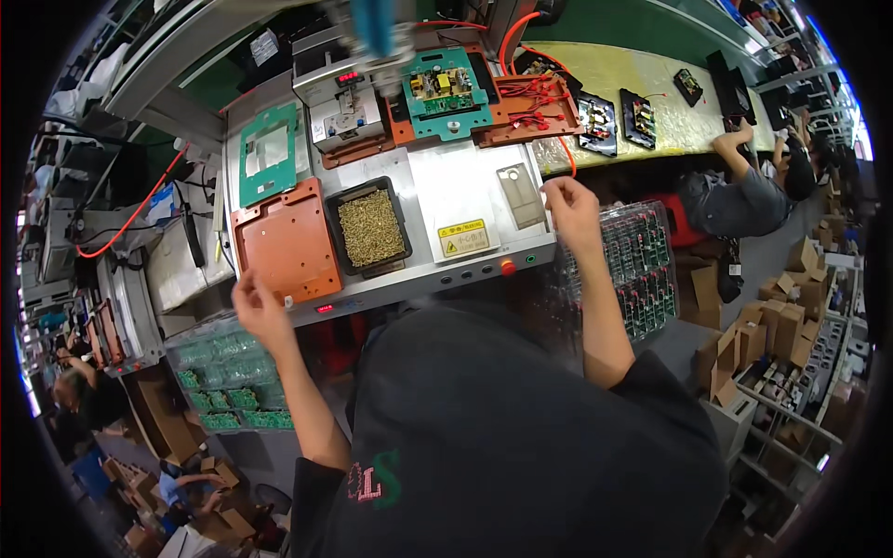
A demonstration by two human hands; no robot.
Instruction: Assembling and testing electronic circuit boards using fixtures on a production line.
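With the black tray of small brass parts (371, 228) as my landmark, I see the left hand (259, 312) at the bench edge just below the orange fixture plate (286, 244) to the tray's left, fingers loosely curled and grasping nothing. The right hand (569, 209) sits right of the tray at the bench's right edge, beside the beige plastic cover (521, 195); whether its fingertips pinch anything I cannot tell. In my judgement, good practice is to seat each board squarely; the orange plate is flat, matte and rounded at the corners.
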